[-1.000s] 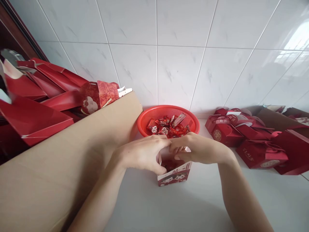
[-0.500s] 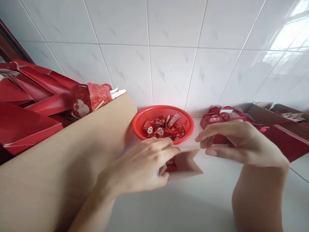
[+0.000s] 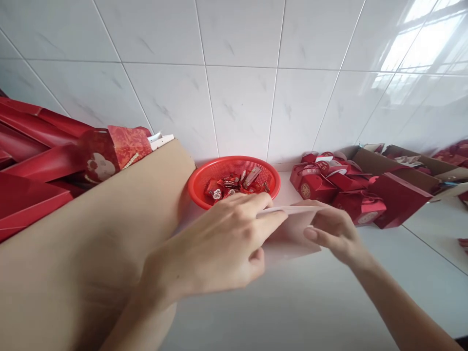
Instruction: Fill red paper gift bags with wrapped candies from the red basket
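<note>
My left hand (image 3: pixel 223 239) is closed on a small box (image 3: pixel 292 234), whose pale inner side faces me at the centre. My right hand (image 3: pixel 334 231) is at the box's right end, its fingers behind the raised flap and its thumb in front, apart from the fingers. Just behind my left hand stands a red mesh basket (image 3: pixel 197 183), partly covered by that hand. Red-wrapped sweets (image 3: pixel 231 183) lie in the basket. What the box holds is hidden by my left hand and the box walls.
A large cardboard box (image 3: pixel 146 195) with red folded boxes (image 3: pixel 47 146) fills the left. Closed red gift boxes (image 3: pixel 318 187) stand at the right by the tiled wall, near an open carton (image 3: pixel 395 165).
My right hand has moved down and left to the small box's flap. The flap end is now raised. The view has shifted to the right.
</note>
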`<state>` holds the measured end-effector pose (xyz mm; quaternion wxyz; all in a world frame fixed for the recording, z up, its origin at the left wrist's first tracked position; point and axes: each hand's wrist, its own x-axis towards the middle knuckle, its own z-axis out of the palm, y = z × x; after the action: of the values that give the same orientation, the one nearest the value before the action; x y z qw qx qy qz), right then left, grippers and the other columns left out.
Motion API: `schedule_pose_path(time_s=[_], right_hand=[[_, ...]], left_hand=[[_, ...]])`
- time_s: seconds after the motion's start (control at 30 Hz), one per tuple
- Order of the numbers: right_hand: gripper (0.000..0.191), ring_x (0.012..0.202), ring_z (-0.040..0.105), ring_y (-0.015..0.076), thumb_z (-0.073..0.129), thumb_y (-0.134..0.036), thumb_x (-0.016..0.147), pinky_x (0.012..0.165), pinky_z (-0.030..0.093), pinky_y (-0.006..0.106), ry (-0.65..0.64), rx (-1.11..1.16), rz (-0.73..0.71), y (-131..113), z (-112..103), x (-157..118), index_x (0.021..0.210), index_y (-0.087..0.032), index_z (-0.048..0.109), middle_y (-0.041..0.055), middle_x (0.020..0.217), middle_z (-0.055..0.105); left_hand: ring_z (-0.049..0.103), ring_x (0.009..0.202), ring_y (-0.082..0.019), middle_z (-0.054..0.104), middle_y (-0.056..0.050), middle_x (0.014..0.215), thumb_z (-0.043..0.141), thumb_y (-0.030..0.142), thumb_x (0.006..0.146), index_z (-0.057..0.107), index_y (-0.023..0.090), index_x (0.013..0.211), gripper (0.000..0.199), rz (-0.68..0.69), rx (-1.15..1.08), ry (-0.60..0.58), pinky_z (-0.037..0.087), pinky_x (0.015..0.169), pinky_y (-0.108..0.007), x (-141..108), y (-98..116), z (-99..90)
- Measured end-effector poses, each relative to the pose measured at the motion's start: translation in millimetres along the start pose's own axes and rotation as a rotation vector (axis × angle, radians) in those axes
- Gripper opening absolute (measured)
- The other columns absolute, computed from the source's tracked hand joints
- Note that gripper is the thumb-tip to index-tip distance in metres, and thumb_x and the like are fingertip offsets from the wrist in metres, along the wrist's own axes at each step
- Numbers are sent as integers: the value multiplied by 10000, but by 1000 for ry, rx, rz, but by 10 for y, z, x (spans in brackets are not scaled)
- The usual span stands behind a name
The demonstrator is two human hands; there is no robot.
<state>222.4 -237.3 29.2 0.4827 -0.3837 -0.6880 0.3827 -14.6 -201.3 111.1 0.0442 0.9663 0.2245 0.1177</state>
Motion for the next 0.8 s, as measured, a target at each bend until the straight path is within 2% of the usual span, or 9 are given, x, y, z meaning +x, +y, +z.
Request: schedule_pose_path(time_s=[0.03, 0.1, 0.17, 0.23, 0.33, 0.47, 0.6, 0.67, 0.8], right_hand=[[217, 838, 674, 206, 675, -429, 901, 752, 565, 328, 44, 54, -2, 33, 53, -39, 1008, -245, 717, 46, 947, 693], [207, 824, 674, 201, 702, -407, 883, 735, 568, 317, 20, 120, 49, 103, 139, -98, 996, -233, 706, 43, 917, 680], [189, 815, 665, 192, 696, -390, 889, 738, 563, 311, 45, 140, 77, 150, 183, -135, 971, -220, 695, 45, 914, 669], [174, 806, 653, 186, 687, -379, 897, 747, 556, 311, 77, 131, 62, 153, 191, -158, 948, -213, 683, 45, 902, 661], [161, 778, 642, 177, 682, -366, 902, 757, 555, 317, 51, 96, 33, 91, 182, -179, 950, -213, 672, 41, 877, 660], [164, 744, 640, 172, 675, -372, 906, 706, 544, 301, 89, 26, 6, 11, 200, -154, 934, -210, 661, 41, 830, 672], [245, 687, 649, 186, 684, -424, 876, 623, 539, 301, 103, -9, 114, -13, 244, -60, 830, -199, 596, 26, 723, 654], [258, 660, 640, 180, 680, -416, 871, 598, 526, 294, 112, -53, 141, -41, 258, -23, 784, -203, 564, 17, 686, 650], [218, 632, 611, 156, 678, -369, 869, 609, 514, 288, 172, -152, 63, -115, 254, 10, 777, -203, 572, 21, 706, 678]], left_hand=[[645, 963, -219, 646, -50, 1071, 565, 74, 780, 636, 270, 1289, 550, 1, -7, -26, 517, 907, -342, 31, 1, -14], [648, 856, -195, 637, -32, 989, 569, 69, 757, 660, 279, 1261, 553, -9, -34, -110, 528, 814, -311, 74, -13, -2], [644, 829, -180, 630, -19, 981, 567, 64, 746, 622, 309, 1324, 630, -11, -58, -150, 526, 781, -289, 75, -29, 31], [644, 869, -181, 629, -15, 1013, 565, 69, 754, 545, 343, 1413, 714, 5, -70, -132, 524, 808, -287, 33, -31, 49], [646, 894, -176, 629, -11, 1053, 559, 71, 771, 492, 373, 1459, 755, 20, -97, -97, 523, 839, -285, -56, -24, 19], [654, 924, -166, 640, -15, 1131, 556, 85, 796, 581, 344, 1389, 648, -4, -193, -53, 519, 863, -266, -81, -127, -13], [664, 953, -182, 664, -32, 1139, 573, 104, 793, 693, 278, 1246, 500, -49, -245, -54, 525, 852, -261, -26, -324, 71], [664, 986, -186, 665, -35, 1163, 588, 116, 791, 688, 265, 1253, 496, -57, -271, -67, 527, 870, -257, -26, -372, 108], [651, 1046, -192, 646, -31, 1214, 571, 111, 802, 666, 280, 1288, 523, -79, -265, -33, 512, 937, -269, -72, -351, 113]])
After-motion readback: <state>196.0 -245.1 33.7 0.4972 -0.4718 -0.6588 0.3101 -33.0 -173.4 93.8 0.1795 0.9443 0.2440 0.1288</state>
